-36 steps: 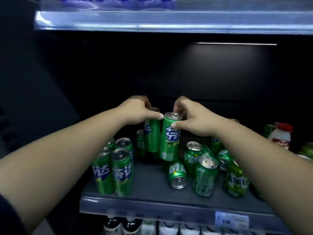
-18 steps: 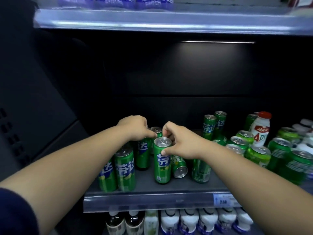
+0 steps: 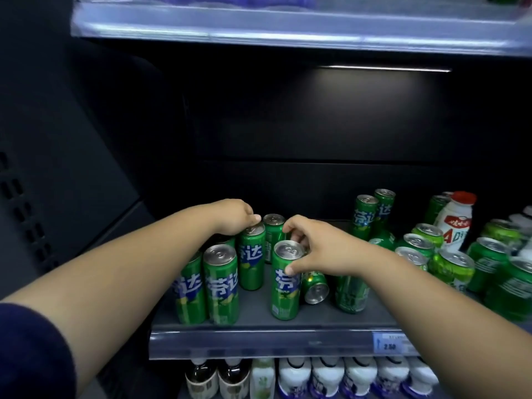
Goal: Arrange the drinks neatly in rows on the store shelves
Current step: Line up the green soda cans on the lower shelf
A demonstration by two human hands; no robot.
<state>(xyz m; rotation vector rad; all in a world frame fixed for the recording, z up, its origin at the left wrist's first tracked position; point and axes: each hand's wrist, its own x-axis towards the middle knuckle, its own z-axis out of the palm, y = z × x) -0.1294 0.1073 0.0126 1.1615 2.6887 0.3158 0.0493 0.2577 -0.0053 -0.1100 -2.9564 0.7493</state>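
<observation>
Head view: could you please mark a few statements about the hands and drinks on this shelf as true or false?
1. The right hand grips the front can at its top. True.
2. Every can stands upright. False: a fallen can lies on its side just right of the front can.
3. The left hand holds the rear can by its top. True.
4. The white bottle has a blue cap. False: its cap is red.
5. The price tag sits at the left end of the shelf. False: it sits toward the right.
</observation>
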